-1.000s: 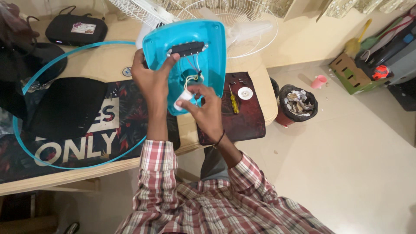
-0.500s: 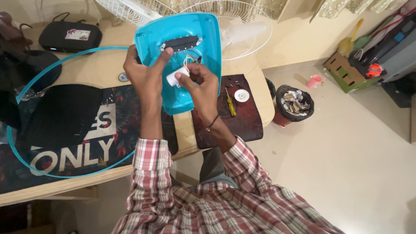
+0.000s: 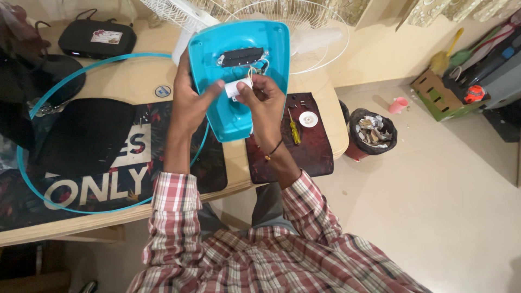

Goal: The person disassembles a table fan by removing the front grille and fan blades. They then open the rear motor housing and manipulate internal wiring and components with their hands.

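Plaid-sleeved arms reached up from the near edge; left hand [image 3: 190, 100] wrapped the turquoise fan housing [image 3: 239, 76] by its left rim, fingers clamped shut on it, holding it lifted and tilted with the open inside facing the camera, likely so the wiring showed; right hand [image 3: 263, 100] had fingertips pinched together on a small white component [image 3: 237, 88] wired inside the housing, just below a black switch block [image 3: 239, 56]; beneath on the wooden table [image 3: 135, 81], a dark red mat [image 3: 304, 152] held a yellow screwdriver [image 3: 293, 130] and white cap [image 3: 308, 119], kept within reach; turquoise ring [image 3: 32, 179] lay left; white fan grille [image 3: 320, 32] beyond; bin [image 3: 372, 133] on the floor right.
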